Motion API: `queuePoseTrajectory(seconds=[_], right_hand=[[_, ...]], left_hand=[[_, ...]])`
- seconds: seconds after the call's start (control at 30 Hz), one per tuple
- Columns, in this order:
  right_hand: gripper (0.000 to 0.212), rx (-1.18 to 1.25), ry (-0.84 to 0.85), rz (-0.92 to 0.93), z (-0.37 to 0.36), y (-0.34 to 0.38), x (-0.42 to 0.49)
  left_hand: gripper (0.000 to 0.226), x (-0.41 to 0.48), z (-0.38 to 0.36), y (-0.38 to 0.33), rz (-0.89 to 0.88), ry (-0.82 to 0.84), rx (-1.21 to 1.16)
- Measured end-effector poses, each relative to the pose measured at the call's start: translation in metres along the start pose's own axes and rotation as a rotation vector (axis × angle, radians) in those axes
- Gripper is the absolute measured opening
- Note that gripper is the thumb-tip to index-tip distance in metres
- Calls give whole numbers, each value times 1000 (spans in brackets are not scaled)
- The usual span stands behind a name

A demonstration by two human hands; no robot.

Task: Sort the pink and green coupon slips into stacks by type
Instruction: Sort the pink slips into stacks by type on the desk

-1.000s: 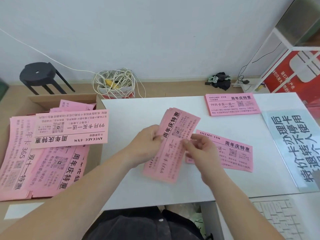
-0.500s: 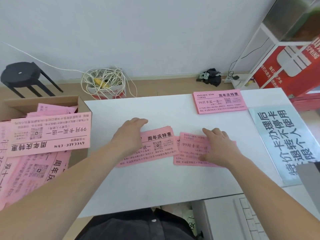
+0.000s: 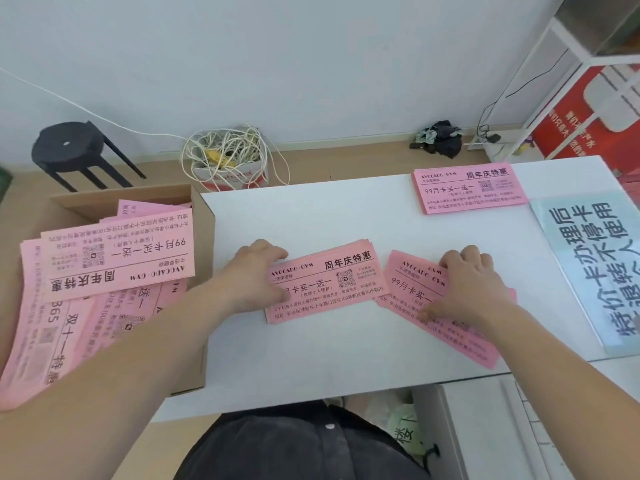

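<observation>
**Desk:** What does the next move turn on?

**Me:** Left to right: the open brown cardboard box (image 3: 202, 233), heaped with loose pink paper slips (image 3: 114, 261), sits at nine o'clock of my left hand (image 3: 256, 275). That hand lies on the left end of the squared stack of pink paper coupon slips (image 3: 332, 285). So the stack runs from it toward three o'clock, long axis across the white table (image 3: 311, 220).

**Desk:** Grip?

**Me:** Fingers hooked over the far edge and thumb pressed on the printed face, clamped on that end. The forearm comes in from seven o'clock.

**Desk:** And the right?

**Me:** My right hand (image 3: 471, 285) covers the fanned pile of pink paper slips (image 3: 408, 285), just beside the stack. I cannot tell whether their corners touch. The pile's long axis tilts from ten to four o'clock. Fingers curl over its far edge with the thumb down on the paper, so it holds too. I judge the pile needs squaring, and the right hand is nearer. The tidy far stack of pink slips (image 3: 469, 188) waits at one o'clock, well apart. I see no green slips.
</observation>
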State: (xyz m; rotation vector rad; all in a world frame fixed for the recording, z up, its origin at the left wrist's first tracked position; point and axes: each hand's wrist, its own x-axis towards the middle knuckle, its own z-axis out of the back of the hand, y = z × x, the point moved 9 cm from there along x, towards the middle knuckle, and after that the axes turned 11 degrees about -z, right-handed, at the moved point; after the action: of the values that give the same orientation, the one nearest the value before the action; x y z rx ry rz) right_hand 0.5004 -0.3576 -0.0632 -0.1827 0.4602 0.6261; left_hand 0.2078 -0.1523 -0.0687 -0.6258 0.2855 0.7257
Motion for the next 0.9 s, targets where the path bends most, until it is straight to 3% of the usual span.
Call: queuePoseTrajectory(seconds=[0.1,0.23,0.37,0.43,0.6,0.77,0.9], right_hand=[[92,-28,-26,-20,3,2,-10],[73,14,-11,-58,-1,-7,-20],[22,288,78,-112,-7,-22,-25],[8,337,73,-126,-2,-30,-27],[10,170,39,15,45,-15,-34],[12,2,22,288,68,81,-42],[24,-94,41,427,31,143,-30]], left_hand=[[91,0,-10,2,26,-42,31],[82,5,-12,8,74,-18,23],[59,7,-14,4,61,62,76],[54,6,-16,0,40,77,74],[31,6,-12,-8,0,75,-68],[53,16,-1,-21,-66,-62,-285],[46,12,7,-36,-71,-174,-678]])
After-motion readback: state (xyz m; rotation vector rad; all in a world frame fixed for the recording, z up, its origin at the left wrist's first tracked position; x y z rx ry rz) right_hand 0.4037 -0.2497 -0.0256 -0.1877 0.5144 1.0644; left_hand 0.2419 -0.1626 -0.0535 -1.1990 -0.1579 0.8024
